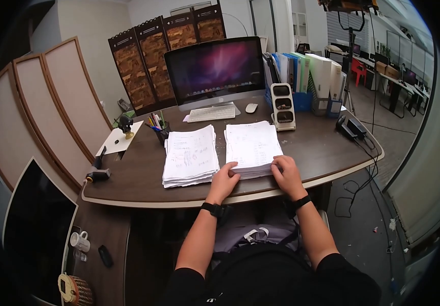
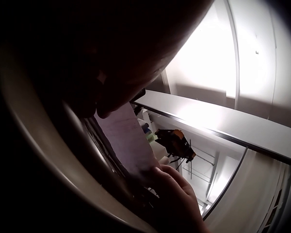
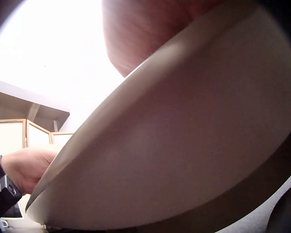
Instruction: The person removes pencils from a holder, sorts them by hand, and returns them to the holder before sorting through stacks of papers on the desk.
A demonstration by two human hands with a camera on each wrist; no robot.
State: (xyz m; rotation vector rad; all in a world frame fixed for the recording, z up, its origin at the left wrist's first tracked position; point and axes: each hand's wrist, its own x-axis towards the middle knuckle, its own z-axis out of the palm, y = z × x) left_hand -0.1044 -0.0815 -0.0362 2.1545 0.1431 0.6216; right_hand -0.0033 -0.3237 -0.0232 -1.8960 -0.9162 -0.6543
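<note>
Two stacks of written-on white paper lie side by side on the dark desk. At the front edge of the right paper stack [image 1: 250,143], my left hand [image 1: 223,182] pinches the near left corner of the upper sheets. My right hand [image 1: 288,177] grips the near right corner, its fingers bent over the paper's edge. Between the hands the front edge of the top sheets [image 2: 123,133] bows slightly, seen dimly in the left wrist view. The left paper stack [image 1: 191,155] sits untouched beside my left hand. In the right wrist view the desk's rim hides the paper.
Behind the stacks stand a pen cup [image 1: 162,133], a keyboard [image 1: 212,113], a mouse [image 1: 251,108], a monitor [image 1: 215,71] and an upright holder [image 1: 283,109]. Binders [image 1: 320,76] fill the back right. Black adapters with cables [image 1: 352,128] lie at the right edge, a dark handheld device [image 1: 97,175] at the left.
</note>
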